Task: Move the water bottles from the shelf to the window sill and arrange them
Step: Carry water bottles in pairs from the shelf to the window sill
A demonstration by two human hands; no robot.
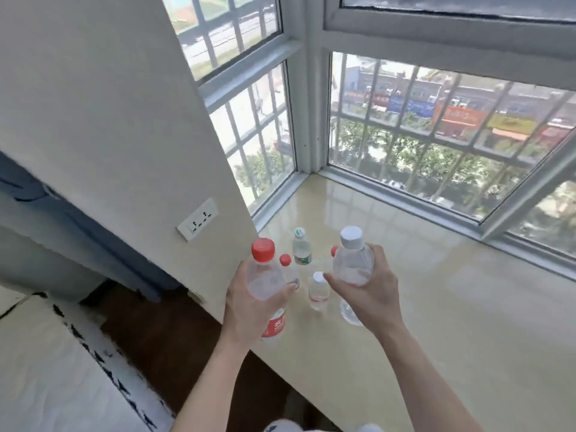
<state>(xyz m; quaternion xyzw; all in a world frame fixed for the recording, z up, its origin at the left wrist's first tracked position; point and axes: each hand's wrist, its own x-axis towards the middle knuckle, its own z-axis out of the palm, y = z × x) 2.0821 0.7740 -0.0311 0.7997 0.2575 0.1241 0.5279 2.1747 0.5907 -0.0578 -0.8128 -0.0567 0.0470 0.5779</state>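
My left hand (246, 310) grips a clear water bottle with a red cap and red label (265, 275), held above the near left edge of the cream window sill (436, 291). My right hand (371, 294) grips a clear bottle with a white cap (352, 260) over the sill. Behind and between them several bottles stand on the sill: a green-labelled one with a white cap (301, 247), a small white-capped one (318, 291), and a red-capped one (286, 260) partly hidden by the left bottle. Another red cap (334, 251) peeks out behind the right bottle.
Barred windows (436, 135) enclose the sill on the far and left sides. A white wall with a socket plate (198, 219) juts in at the left. Below are dark wood floor (174, 335) and a white surface with a black pattern (56, 369).
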